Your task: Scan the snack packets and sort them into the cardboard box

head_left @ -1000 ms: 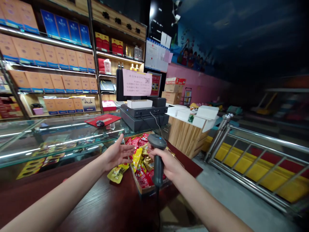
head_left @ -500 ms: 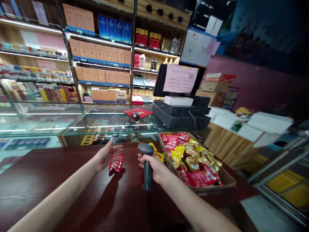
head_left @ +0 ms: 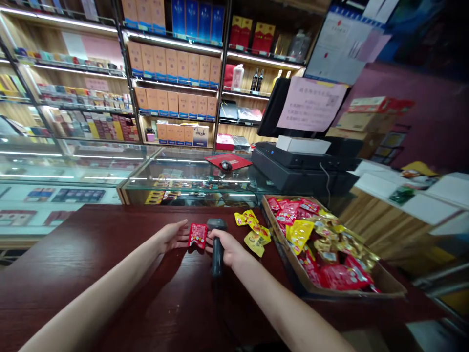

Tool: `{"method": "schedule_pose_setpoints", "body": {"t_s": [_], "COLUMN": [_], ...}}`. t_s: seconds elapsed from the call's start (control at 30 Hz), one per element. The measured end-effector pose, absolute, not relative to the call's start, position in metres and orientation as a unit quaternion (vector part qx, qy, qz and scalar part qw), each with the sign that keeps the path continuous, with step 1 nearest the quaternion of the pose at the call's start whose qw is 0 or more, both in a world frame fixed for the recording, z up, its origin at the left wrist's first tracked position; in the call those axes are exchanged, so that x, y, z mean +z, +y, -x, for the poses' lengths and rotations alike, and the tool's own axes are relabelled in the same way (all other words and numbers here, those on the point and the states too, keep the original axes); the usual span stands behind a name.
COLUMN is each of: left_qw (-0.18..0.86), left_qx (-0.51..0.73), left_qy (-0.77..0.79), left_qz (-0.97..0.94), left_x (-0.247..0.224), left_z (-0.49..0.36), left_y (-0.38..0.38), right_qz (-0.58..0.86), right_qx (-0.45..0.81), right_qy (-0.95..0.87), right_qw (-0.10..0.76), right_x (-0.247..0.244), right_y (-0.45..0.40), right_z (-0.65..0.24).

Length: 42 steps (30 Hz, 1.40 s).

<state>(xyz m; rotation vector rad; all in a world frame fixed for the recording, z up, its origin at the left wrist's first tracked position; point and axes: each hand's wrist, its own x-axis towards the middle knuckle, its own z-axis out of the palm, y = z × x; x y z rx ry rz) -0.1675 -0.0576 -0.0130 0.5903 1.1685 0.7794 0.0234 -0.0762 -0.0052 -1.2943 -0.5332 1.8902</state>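
Note:
A dark grey handheld scanner [head_left: 217,254] is upright in my right hand [head_left: 224,247], whose fingers wrap round its handle. Just left of the scanner head lies a small red packet [head_left: 198,235]. My left hand [head_left: 173,236] is beside the packet's left edge with its fingers apart, holding nothing. Yellow packets [head_left: 256,237] rest on the dark red-brown table [head_left: 120,274], right of the scanner. Further right, an open cardboard box [head_left: 280,249] holds many red, yellow and gold packets.
Behind the table is a glass display counter [head_left: 176,183] with a mouse [head_left: 226,165] on a red mat. A monitor [head_left: 271,107] with a pink paper stands above a black cash drawer [head_left: 293,171]. Shelves of boxes fill the back.
The view has turned left. The scanner and the red packet are now closer together, and my left hand is beside the packet instead of over it. More of the yellow packets shows.

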Motion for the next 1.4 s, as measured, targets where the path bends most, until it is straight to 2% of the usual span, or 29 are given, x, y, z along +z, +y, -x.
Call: {"method": "schedule_pose_setpoints", "body": {"t_s": [0.17, 0.4, 0.6, 0.77, 0.9, 1.13, 1.23, 1.33, 1.4], "left_qw": [0.707, 0.694, 0.682, 0.654, 0.64, 0.634, 0.638, 0.655, 0.669], "left_qx": [0.329, 0.344, 0.385, 0.417, 0.421, 0.415, 0.414, 0.397, 0.379], "left_qy": [0.515, 0.505, 0.482, 0.482, 0.49, 0.496, 0.499, 0.499, 0.497], "left_qz": [-0.356, -0.38, -0.393, -0.406, -0.415, -0.425, -0.415, -0.406, -0.402], "left_x": [-0.016, -0.01, -0.011, -0.006, 0.0, 0.002, 0.002, 0.005, 0.008], "left_z": [0.155, 0.116, 0.071, 0.044, 0.037, 0.041, 0.046, 0.051, 0.054], "left_y": [-0.051, -0.036, -0.016, 0.007, 0.015, 0.014, 0.011, 0.003, -0.003], "right_qz": [0.498, 0.509, 0.518, 0.502, 0.539, 0.537, 0.545, 0.557, 0.545], "right_qx": [0.738, 0.691, 0.617, 0.651, 0.62, 0.61, 0.588, 0.515, 0.523], "right_qy": [-0.209, -0.232, -0.261, -0.294, -0.354, -0.381, -0.384, -0.401, -0.384], "right_qw": [0.405, 0.457, 0.532, 0.488, 0.447, 0.441, 0.458, 0.513, 0.532], "right_x": [-0.003, 0.001, 0.0, -0.005, -0.005, -0.002, 0.003, 0.012, 0.019], "right_y": [-0.077, -0.087, -0.099, -0.105, -0.105, -0.107, -0.108, -0.103, -0.095], "right_z": [-0.029, -0.063, -0.089, -0.091, -0.09, -0.089, -0.092, -0.098, -0.103]}}
